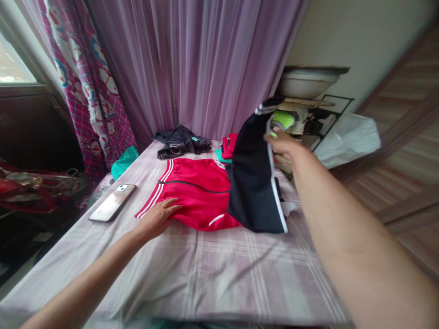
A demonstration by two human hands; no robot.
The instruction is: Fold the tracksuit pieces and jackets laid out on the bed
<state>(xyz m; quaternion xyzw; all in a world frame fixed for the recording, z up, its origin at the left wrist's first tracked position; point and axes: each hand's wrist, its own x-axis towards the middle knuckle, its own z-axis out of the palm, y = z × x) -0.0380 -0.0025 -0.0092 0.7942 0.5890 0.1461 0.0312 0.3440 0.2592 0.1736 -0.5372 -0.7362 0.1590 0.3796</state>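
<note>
A red zip-up jacket (195, 196) with white stripes along its left edge lies spread on the cloth-covered surface (219, 278). My left hand (159, 218) rests flat on its near left part, fingers stretched out. At the jacket's right end a black fabric part (254, 183) with white edging rises off the surface; it appears joined to the red part. My right hand (283, 144) is closed on the upper edge of this black part and holds it up. The held edge is partly hidden by the fingers.
A phone (112, 203) lies at the left. Crumpled dark clothing (183, 140) and a folded red garment (227, 145) are at the back, before a purple curtain (206, 68). A rack at the right carries a white basin (307, 84), with a white plastic bag (350, 137) nearby.
</note>
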